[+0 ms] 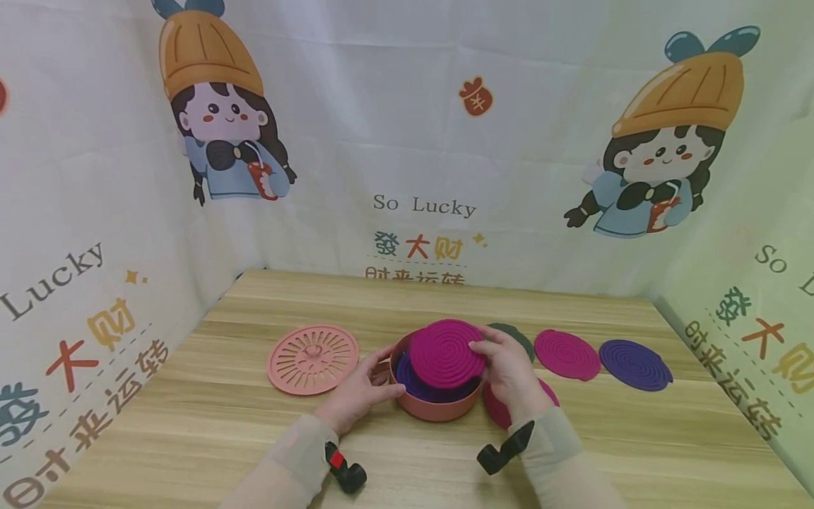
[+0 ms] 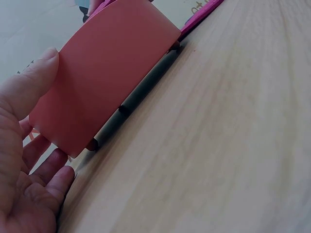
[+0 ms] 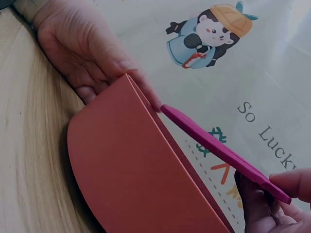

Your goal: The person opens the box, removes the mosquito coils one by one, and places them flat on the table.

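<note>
My right hand pinches a round magenta coaster with spiral ridges by its right edge. In the right wrist view this magenta coaster shows edge-on, tilted above the rim of a round coral container. A dark blue coaster lies inside that container, partly hidden below the magenta one. At the container's left side my left hand holds it, thumb at the rim. From the left wrist view, the left hand's fingers curl around the lower side of the container, which has small feet.
On the wooden table, a coral slotted lid with a small knob lies at left. To the right lie a magenta coaster, a dark blue coaster, a dark green one and another magenta one, partly hidden by my right hand.
</note>
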Tool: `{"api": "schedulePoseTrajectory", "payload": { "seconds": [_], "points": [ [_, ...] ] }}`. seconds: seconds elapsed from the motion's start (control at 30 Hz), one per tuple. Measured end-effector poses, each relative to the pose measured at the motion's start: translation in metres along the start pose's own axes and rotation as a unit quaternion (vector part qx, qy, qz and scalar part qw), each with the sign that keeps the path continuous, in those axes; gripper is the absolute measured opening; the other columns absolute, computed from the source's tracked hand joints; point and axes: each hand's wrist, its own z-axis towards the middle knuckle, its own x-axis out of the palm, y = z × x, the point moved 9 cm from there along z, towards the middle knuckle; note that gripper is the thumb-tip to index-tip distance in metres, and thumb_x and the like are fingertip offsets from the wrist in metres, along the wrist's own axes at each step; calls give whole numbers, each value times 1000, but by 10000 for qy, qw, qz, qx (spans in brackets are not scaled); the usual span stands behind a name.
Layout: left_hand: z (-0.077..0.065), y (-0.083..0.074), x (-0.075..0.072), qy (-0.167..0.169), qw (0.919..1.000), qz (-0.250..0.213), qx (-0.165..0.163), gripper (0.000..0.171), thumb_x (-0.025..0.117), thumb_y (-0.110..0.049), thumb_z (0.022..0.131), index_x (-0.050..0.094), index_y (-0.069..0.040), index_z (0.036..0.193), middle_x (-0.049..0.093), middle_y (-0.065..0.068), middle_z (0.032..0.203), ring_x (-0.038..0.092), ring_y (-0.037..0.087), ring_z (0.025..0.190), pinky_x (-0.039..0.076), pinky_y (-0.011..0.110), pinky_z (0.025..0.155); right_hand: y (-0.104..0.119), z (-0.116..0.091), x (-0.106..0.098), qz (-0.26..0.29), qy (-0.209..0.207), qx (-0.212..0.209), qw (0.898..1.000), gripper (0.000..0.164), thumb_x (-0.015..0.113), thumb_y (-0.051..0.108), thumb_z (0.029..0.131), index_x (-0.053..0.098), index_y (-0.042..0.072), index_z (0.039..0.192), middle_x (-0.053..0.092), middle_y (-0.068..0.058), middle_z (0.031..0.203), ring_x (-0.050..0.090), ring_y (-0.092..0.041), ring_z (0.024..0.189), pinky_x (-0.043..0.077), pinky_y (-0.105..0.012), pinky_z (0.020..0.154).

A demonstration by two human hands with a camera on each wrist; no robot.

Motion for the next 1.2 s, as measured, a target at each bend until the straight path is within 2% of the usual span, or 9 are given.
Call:
{"api": "schedulePoseTrajectory", "payload": {
  "seconds": [0.2,0.6,0.67,0.77,0.87,0.97,1.2],
  "points": [
    [1,0,0,2,10000,28,18,81,74,-11,84,28,-6,150,35,23,149,34,34,137,35,39,109,3,0,-14,163,138,76,9997,54,50,-5,93,35,-5,144,66,6,91,64,-2,71,52,-17,62],
    [1,1,-3,-139,9997,168,-59,83,76,-14,83,29,-7,150,36,23,148,34,35,137,36,40,108,7,-8,-53,546,102,271,9981,54,48,-5,95,32,-2,147,68,6,84,66,-3,69,54,-17,61],
    [1,2,-3,-173,9996,185,-93,83,77,-14,83,30,-8,150,36,23,148,34,35,137,36,41,108,9,-9,-60,627,48,281,9976,47,48,-6,95,41,2,140,68,5,83,66,-3,69,54,-18,61],
    [1,2,-3,-180,9996,187,-126,83,77,-15,83,29,-8,150,36,23,148,33,36,137,35,42,109,11,-12,-71,743,62,233,9969,32,48,-7,94,55,8,121,68,4,82,66,-5,69,55,-19,60],
    [1,2,-2,-144,9997,169,-142,83,77,-15,83,29,-8,150,35,23,148,32,36,138,34,42,110,12,-15,-81,825,227,180,9962,30,47,-7,94,64,16,104,70,3,85,67,-6,71,56,-20,62],
    [1,2,-1,-105,9997,132,-156,83,76,-15,83,28,-8,151,35,23,149,32,36,138,34,42,109,11,-19,-94,865,413,177,9952,37,45,-7,95,69,21,98,70,3,87,67,-6,72,56,-19,63],
    [1,2,-3,-136,9997,150,-169,84,77,-15,83,28,-9,151,35,23,149,33,35,138,36,41,108,8,-26,-126,1045,600,246,9924,41,44,-7,96,72,23,97,68,1,86,65,-6,69,54,-17,58]
  ]
}}
